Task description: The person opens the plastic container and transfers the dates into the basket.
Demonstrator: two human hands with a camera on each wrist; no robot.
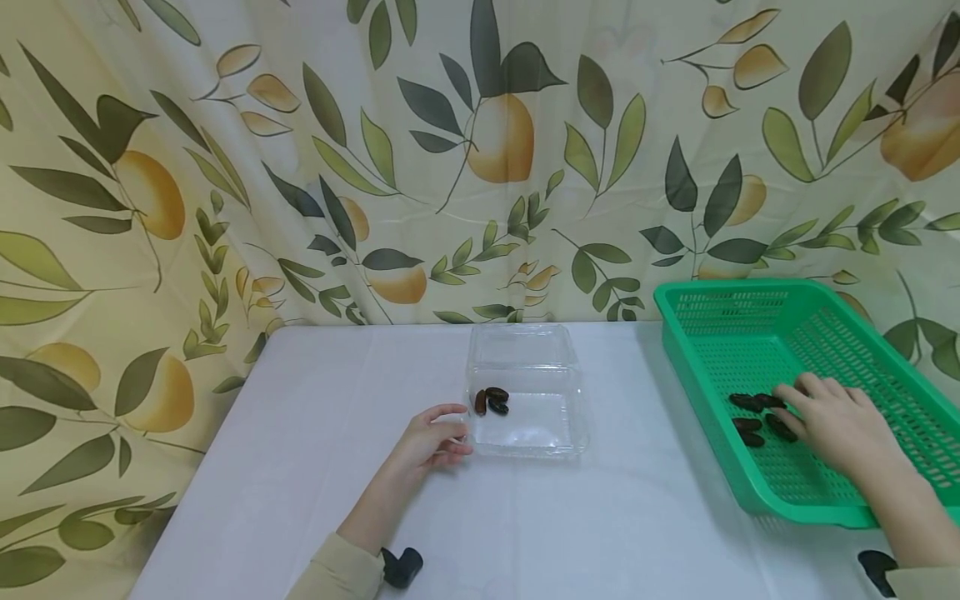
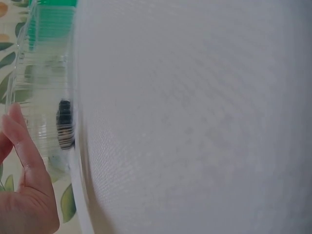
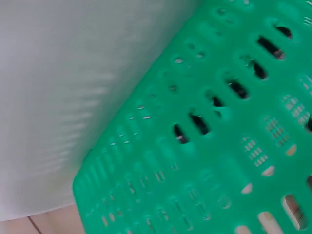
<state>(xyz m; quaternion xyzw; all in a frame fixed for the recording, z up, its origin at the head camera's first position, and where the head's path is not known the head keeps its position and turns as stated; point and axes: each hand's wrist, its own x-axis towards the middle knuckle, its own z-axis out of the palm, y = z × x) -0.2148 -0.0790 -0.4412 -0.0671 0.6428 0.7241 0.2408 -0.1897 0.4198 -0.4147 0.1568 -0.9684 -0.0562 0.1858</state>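
A clear plastic clamshell box (image 1: 536,429) stands with its lid up, and dark brown dates (image 1: 497,393) lie in a small group at its left end. My left hand (image 1: 431,442) touches the box's left side with its fingers loosely extended; the left wrist view shows the fingers (image 2: 24,141) beside the ribbed clear wall. Inside the green basket (image 1: 697,408), my right hand (image 1: 836,417) reaches down to several dates (image 1: 748,425), with thumb and forefinger apart. Its fingertips are close to two of them. The right wrist view shows the dates only through the slots, with the hand hidden.
A white cloth covers the table (image 1: 315,417). Behind it hangs a curtain (image 1: 300,167) printed with leaves and fruit. The basket's raised rim stands between the box and the right hand. Black straps (image 1: 402,568) sit at the wrists.
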